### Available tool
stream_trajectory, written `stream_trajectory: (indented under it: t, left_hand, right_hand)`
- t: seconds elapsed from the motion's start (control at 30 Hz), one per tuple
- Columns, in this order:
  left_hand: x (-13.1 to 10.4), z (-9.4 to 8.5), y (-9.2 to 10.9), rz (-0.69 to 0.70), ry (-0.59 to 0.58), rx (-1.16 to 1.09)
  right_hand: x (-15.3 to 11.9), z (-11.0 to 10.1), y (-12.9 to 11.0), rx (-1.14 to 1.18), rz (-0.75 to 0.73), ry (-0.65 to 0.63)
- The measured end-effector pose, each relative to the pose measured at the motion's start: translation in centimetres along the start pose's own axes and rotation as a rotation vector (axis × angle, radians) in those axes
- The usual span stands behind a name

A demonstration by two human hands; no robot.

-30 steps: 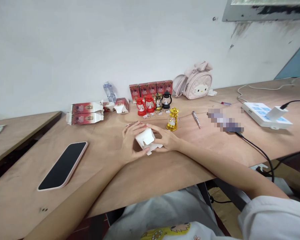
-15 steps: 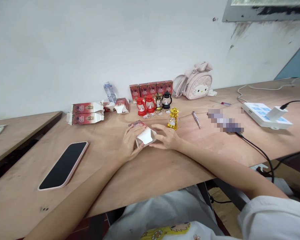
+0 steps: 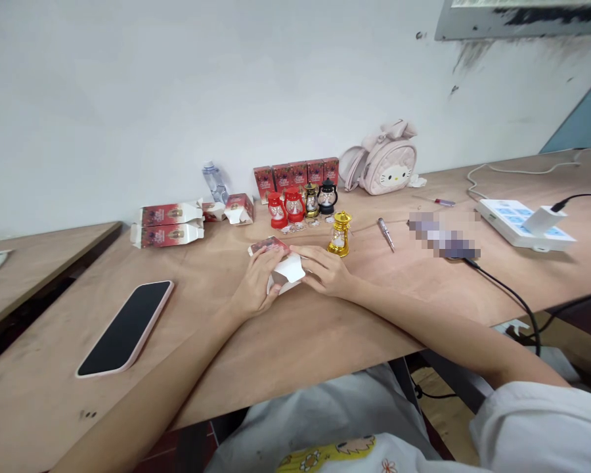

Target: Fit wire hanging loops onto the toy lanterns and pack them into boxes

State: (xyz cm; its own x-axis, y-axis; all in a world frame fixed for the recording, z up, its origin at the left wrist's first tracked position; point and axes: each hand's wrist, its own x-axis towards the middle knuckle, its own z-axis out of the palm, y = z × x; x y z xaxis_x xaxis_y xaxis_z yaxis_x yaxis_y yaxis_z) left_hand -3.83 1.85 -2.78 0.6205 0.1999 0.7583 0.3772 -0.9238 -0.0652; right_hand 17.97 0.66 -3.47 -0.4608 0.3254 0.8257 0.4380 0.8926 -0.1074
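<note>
Between my hands is a small red-and-white cardboard box, its white flaps open toward me. My left hand is closed around its left side, thumb at the near edge. My right hand grips the right side, fingers along the top and the flap. Just beyond my right hand a gold mini lantern stands upright. Behind it are two red lanterns, a bronze-and-black lantern and a black lantern, with small tags lying in front.
Closed red boxes line the wall. Open boxes and a plastic bottle stand left of them. A phone lies at left. To the right are a pink bag, screwdriver, power strip and black cable.
My right hand has moved slightly left, its fingers now closer against the box's top and flap. The box has shifted a little in my hands. The lanterns stay put.
</note>
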Motion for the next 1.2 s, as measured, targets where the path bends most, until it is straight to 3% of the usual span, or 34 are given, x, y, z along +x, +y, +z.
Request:
stream_trajectory:
  t: [0.13, 0.27, 0.5, 0.7, 0.87, 1.1, 1.2]
  left_hand:
    - [0.0, -0.1, 0.2, -0.006, -0.032, 0.071]
    - [0.2, 0.1, 0.6, 0.0, -0.018, 0.135]
    - [0.6, 1.0, 1.4, -0.02, 0.022, 0.338]
    - [1.1, 0.2, 1.9, 0.075, 0.062, 0.446]
    - [1.1, -0.1, 1.8, 0.052, 0.077, 0.446]
    - [0.9, -0.4, 1.6, 0.032, 0.193, 0.366]
    - [1.0, -0.6, 1.8, 0.033, 0.213, 0.33]
  right_hand:
    - [0.0, 0.3, 0.1, 0.037, -0.057, -0.005]
    - [0.0, 0.5, 0.2, 0.022, -0.081, 0.071]
    - [0.3, 0.5, 0.0, 0.009, 0.021, 0.126]
    - [0.7, 0.3, -1.1, 0.12, 0.188, 0.22]
    - [0.5, 0.3, -1.4, 0.209, 0.213, 0.172]
    - [0.1, -0.2, -1.4, 0.306, 0.094, 0.074]
    - [-0.2, 0.1, -1.5, 0.383, 0.102, 0.097]
